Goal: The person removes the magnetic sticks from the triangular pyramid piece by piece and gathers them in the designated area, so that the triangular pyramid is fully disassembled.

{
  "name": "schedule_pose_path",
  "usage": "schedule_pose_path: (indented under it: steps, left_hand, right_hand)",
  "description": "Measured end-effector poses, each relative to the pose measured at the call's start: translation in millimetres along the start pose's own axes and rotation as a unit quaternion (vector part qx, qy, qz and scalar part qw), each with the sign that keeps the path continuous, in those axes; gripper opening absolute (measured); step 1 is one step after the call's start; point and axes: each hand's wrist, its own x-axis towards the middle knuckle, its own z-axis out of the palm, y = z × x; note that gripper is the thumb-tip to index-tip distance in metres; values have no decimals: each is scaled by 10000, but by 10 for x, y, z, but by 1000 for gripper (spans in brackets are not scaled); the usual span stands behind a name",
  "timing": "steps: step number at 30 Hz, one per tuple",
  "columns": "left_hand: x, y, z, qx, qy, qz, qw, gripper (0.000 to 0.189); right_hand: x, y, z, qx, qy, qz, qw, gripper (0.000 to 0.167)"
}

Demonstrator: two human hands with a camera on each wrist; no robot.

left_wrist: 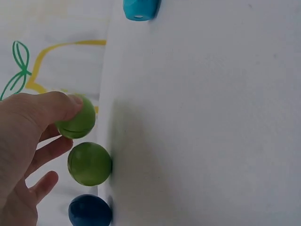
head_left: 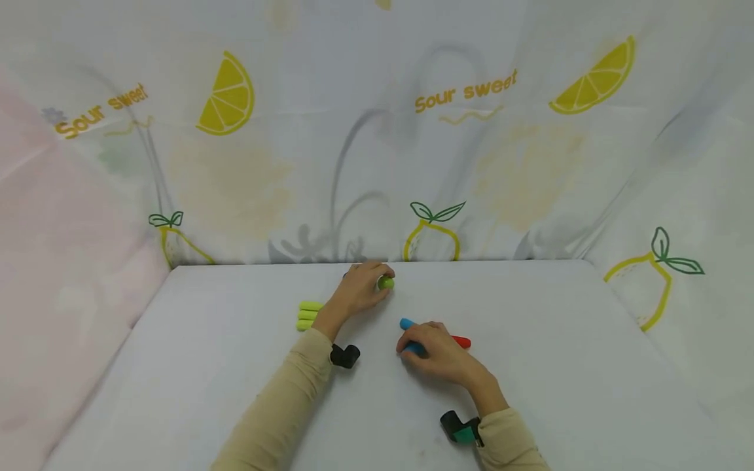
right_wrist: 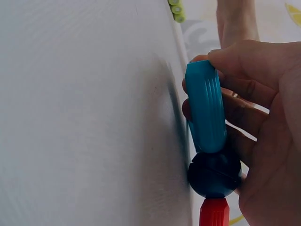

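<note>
Light-green ball [left_wrist: 79, 126] pinched between thumb and fingers of left hand [head_left: 360, 289]; second green ball [left_wrist: 89, 164] just beside. Ribbed blue rod [right_wrist: 207, 115] gripped by right hand [head_left: 438, 353], navy ball [right_wrist: 215, 174] at its end, red rod [right_wrist: 214, 214] beyond. Backdrop [head_left: 330, 85] lettered "Sour sweet", twice

The words "Sour sweet" can be read twice, both in orange lettering on the printed backdrop cloth [head_left: 330, 59]. Taking the half-round lemon slice [head_left: 228, 95] on that cloth as landmark, one "Sour sweet" [head_left: 101, 111] slants upward to its left; the other "Sour sweet" [head_left: 466, 90] slants more gently, well to its right.
</note>
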Motion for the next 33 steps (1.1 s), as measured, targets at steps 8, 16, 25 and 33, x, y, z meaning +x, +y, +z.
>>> schedule_pose_path:
  steps: [8,16,25,33]
  left_hand:
    - [-28,-157,16,133,-355,-219,9990,26]
    - [-147,-125,36,-45,-100,27,9999,28]
    - [-558,221,135,-1552,-607,483,9848,27]
    - [-807,412,176,-1515,-807,138,9851,25]
  right_hand:
    - [35,-84,94,108,-13,-150,9998,5]
    - [68,-145,156,590,107,-493,9970,4]
    - [16,-105,-102,-43,1304,413,9906,3]
    - [-19,-141,-163,-193,309,1877,9815,27]
